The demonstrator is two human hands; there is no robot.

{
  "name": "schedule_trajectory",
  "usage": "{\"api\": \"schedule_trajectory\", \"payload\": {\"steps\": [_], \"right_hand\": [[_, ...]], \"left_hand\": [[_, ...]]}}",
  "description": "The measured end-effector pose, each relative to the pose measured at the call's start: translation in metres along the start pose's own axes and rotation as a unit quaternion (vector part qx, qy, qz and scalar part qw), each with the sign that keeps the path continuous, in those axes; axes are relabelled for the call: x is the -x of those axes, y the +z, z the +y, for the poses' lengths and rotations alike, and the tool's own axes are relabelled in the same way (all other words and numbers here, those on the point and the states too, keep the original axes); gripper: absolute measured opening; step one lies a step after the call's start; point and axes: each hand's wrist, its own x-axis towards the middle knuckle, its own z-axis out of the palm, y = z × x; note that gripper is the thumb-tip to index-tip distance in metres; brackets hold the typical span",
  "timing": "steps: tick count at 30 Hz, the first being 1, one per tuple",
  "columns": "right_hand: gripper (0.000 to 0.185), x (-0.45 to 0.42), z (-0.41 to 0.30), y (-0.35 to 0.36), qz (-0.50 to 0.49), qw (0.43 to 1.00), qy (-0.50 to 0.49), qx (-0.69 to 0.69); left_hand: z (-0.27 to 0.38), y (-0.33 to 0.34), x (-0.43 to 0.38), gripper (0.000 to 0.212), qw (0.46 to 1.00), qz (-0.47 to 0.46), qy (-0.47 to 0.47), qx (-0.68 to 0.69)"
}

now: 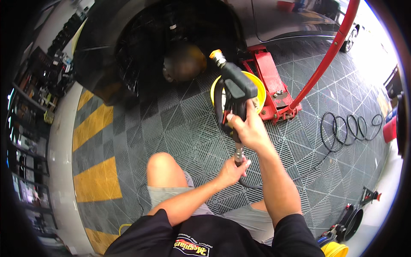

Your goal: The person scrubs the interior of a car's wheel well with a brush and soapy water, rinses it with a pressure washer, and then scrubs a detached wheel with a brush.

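A black pressure washer gun (239,85) with an orange nozzle tip (215,54) is held out before me, its tip towards the car's open wheel well. My right hand (249,127) is closed around its grip. Lower down, my left hand (233,170) holds the hose end (238,155) by the metal coupling at the base of the grip. A black hose (252,185) runs from there to the right. Behind the gun stands a yellow bucket (261,88), its contents mostly hidden. The brake area (185,62) in the wheel well is blurred.
A red floor jack (271,77) stands beside the dark car (289,19), its long red handle (327,54) rising at the right. Coiled hose (343,130) lies on the grated tile floor. Shelves with bottles line the left. Another yellow bucket (335,250) is at the lower right.
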Motion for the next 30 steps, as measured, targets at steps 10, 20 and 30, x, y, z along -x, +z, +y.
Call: {"api": "schedule_trajectory", "payload": {"steps": [10, 20, 30], "right_hand": [[0.041, 0.011, 0.031, -0.027, 0.032, 0.972, 0.133, -0.19], [0.038, 0.03, 0.033, -0.097, -0.001, 0.968, 0.138, -0.211], [0.054, 0.065, 0.033, -0.117, 0.006, 0.972, 0.173, -0.16]], "left_hand": [[-0.005, -0.051, -0.042, 0.026, 0.935, -0.143, 0.214, -0.246], [0.071, -0.288, -0.094, 0.018, 0.932, 0.167, 0.069, -0.315], [0.122, -0.446, -0.114, 0.023, 0.915, 0.35, 0.061, -0.192]]}}
